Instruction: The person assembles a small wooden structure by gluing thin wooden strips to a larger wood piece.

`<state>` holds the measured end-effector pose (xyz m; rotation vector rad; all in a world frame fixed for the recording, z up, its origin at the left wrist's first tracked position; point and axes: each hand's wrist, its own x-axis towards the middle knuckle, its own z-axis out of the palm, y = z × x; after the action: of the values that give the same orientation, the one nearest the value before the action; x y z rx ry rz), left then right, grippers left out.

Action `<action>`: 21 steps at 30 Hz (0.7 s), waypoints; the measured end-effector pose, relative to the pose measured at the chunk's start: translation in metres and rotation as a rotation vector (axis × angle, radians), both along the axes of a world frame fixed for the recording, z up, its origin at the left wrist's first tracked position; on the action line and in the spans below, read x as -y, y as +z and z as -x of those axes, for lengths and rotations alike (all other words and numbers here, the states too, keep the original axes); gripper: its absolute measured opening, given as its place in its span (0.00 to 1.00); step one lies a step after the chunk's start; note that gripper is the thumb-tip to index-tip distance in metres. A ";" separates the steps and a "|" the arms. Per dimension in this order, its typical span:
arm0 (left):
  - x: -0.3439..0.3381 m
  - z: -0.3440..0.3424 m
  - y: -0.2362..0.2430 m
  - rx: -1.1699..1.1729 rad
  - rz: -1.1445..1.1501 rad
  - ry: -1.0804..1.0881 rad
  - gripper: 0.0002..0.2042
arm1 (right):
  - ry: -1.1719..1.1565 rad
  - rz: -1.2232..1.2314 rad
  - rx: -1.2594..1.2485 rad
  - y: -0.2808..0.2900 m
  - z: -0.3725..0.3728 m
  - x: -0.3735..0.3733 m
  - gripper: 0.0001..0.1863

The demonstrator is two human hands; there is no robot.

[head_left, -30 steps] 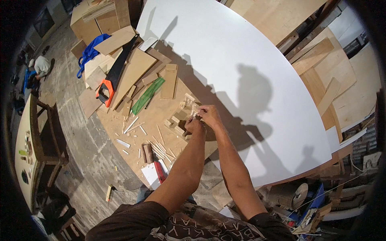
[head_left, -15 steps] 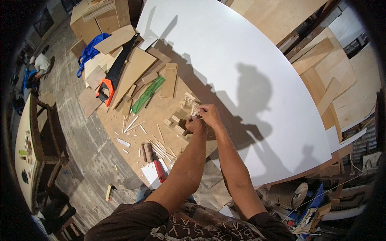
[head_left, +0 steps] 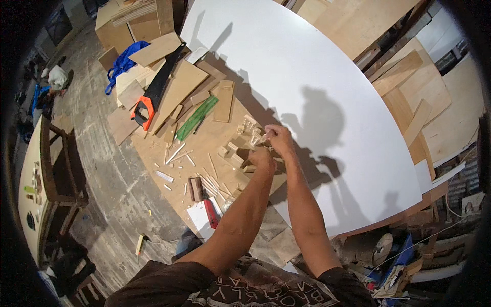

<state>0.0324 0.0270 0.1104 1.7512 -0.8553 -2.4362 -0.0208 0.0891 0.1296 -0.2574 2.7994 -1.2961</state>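
Here, left hand [head_left: 262, 156] and right hand [head_left: 280, 138] both curled beside small wooden pieces [head_left: 255, 137], any hold unclear.

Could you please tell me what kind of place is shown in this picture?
Probably a woodworking shop: an orange-handled handsaw lies on a pile of wooden boards, and thin wooden sticks and small wooden blocks lie near the left hand.
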 end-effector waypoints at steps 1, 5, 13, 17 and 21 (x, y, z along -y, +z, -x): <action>-0.001 -0.008 0.011 -0.106 -0.063 0.047 0.19 | -0.052 0.065 0.029 0.001 0.000 -0.005 0.12; -0.002 -0.041 0.048 -0.298 0.069 -0.130 0.15 | -0.174 0.179 0.005 0.022 -0.021 -0.023 0.12; 0.106 -0.177 0.078 -0.861 -0.049 -1.224 0.10 | -0.521 0.322 -0.065 0.059 -0.142 -0.036 0.15; 0.220 -0.234 0.023 -0.838 0.218 -1.519 0.08 | -0.613 0.366 -0.043 0.042 -0.221 -0.003 0.13; 0.341 -0.263 -0.067 -0.555 0.800 -1.427 0.10 | -0.666 0.240 0.013 -0.005 -0.287 0.043 0.10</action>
<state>0.2959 -0.3137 0.0430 -0.0086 -2.9476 -2.0361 0.2658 0.0462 0.1250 0.7374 2.8109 -1.7259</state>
